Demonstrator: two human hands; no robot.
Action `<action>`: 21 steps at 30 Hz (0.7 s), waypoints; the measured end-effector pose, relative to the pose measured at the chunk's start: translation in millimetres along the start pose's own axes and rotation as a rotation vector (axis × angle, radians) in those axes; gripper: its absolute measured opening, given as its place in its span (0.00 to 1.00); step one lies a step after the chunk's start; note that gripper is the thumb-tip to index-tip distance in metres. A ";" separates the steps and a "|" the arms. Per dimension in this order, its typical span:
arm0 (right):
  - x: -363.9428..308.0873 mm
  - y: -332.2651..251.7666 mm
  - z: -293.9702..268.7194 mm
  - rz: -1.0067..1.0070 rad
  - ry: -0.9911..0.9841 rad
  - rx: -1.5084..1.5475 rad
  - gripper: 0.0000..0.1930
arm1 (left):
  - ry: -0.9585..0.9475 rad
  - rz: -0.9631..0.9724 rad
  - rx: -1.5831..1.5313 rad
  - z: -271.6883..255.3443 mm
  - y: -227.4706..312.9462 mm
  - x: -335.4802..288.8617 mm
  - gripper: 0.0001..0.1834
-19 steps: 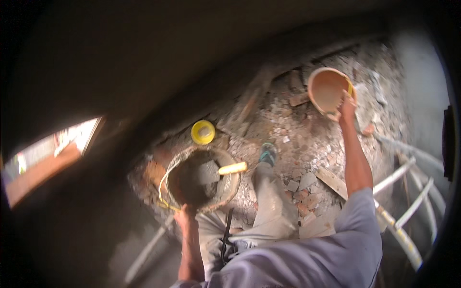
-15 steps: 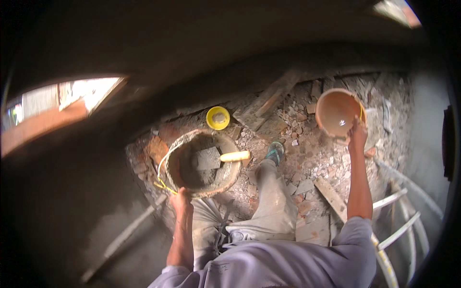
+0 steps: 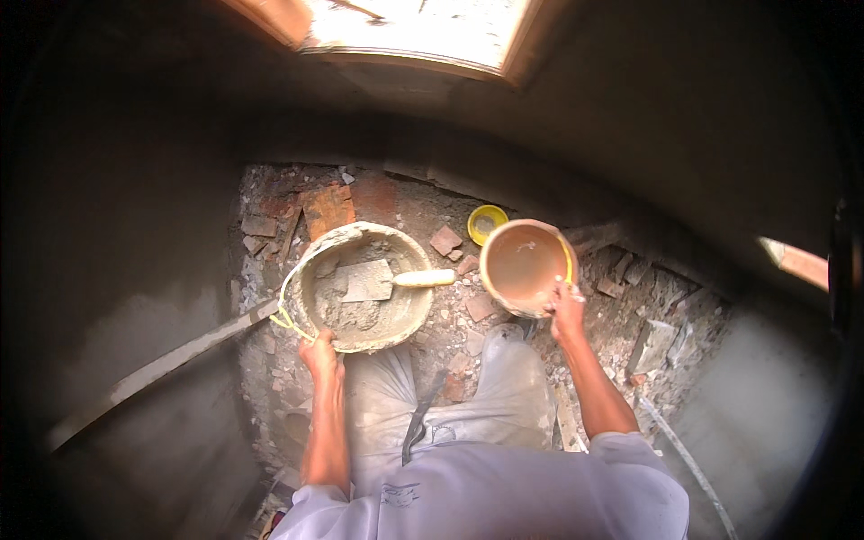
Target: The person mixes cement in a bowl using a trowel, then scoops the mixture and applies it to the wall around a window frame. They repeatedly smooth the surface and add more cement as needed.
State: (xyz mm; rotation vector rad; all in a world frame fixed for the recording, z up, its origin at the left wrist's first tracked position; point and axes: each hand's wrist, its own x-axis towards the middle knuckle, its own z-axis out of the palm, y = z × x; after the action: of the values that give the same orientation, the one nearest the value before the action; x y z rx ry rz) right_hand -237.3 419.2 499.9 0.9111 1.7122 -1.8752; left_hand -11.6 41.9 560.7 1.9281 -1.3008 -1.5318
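My left hand (image 3: 319,353) grips the near rim of a wide mortar bucket (image 3: 416,331), next to its yellow-and-white handle cord. Wet grey mortar (image 3: 346,315) lies inside it. A trowel (image 3: 371,280) rests on that mortar, its pale wooden handle (image 3: 425,278) reaching over the right rim. My right hand (image 3: 567,310) is closed on the near right rim of an orange-brown bucket (image 3: 487,270), beside a yellow cord. This second bucket looks to hold some liquid. Just behind it stands a small yellow bowl (image 3: 474,220).
Broken bricks (image 3: 445,240) and rubble (image 3: 612,346) cover the ground. A long wooden batten (image 3: 171,367) slants at the left by the dark wall (image 3: 126,225). A thin pale pole (image 3: 688,459) lies at the lower right. A bright window opening (image 3: 414,31) is ahead.
My right hand has brought the orange-brown bucket leftward, close to the mortar bucket. My left hand keeps its grip on the mortar bucket's rim. The view has turned left.
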 end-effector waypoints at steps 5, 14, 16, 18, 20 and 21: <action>-33.8 13.0 153.5 -0.113 -0.224 -0.185 0.10 | 0.130 0.020 -0.078 -69.5 0.0 45.8 0.09; -75.3 61.5 383.0 -0.335 -0.555 -0.514 0.12 | 0.253 -0.027 -0.322 -171.9 -46.9 106.9 0.15; -78.6 73.1 407.0 -0.393 -0.521 -0.559 0.13 | 0.265 -0.114 -0.318 -193.0 -76.1 117.1 0.16; -73.5 80.7 426.1 -0.556 -0.508 -0.620 0.13 | 0.224 -0.123 -0.383 -205.4 -94.0 129.1 0.19; -98.2 70.5 439.5 -0.471 -0.480 -0.536 0.12 | 0.271 -0.262 -0.226 -204.1 -62.5 120.6 0.18; -100.6 78.3 441.5 -0.489 -0.483 -0.530 0.12 | 0.283 -0.272 -0.209 -207.8 -62.2 118.8 0.20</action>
State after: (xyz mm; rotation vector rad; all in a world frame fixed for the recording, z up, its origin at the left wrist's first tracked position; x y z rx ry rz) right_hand -189.8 -37.2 525.1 -0.1695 2.0565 -1.5784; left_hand 201.6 -76.5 519.4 2.1519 -0.7563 -1.3823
